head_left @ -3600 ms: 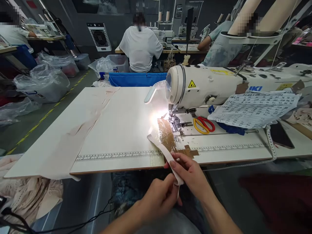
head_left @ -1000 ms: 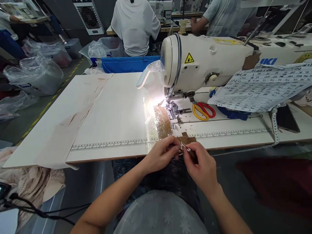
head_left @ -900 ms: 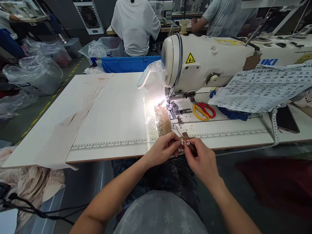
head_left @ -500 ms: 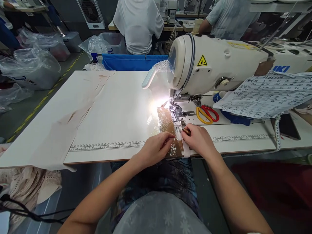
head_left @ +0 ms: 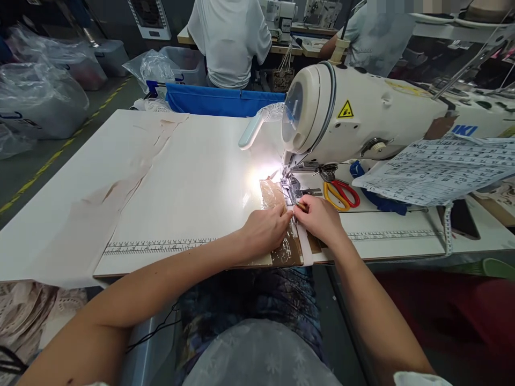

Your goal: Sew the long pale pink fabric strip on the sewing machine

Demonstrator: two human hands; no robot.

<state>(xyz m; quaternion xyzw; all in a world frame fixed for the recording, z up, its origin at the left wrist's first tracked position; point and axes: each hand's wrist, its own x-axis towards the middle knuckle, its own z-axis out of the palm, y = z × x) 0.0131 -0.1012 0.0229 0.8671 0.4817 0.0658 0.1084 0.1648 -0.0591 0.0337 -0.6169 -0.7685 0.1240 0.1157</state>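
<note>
Well, pale strip point(head_left: 304, 244) (quite narrow).

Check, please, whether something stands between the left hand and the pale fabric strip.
Nothing visible stands between the left hand and the pale fabric strip; the fingertips are beside it. The right hand is close, on the other side.

- White, flat-topped table point(head_left: 201, 171); black-marked ruler strip point(head_left: 161, 246) along front edge.
- Sheer pale-pink fabric point(head_left: 88, 230), left side, overhanging front.
- White metal sewing machine point(head_left: 362, 118), right.
- Glossy brown tape point(head_left: 270, 194); narrow pale cloth strip point(head_left: 306, 247) reaching front edge.
- Flat black phone point(head_left: 464, 220), far right.
</note>
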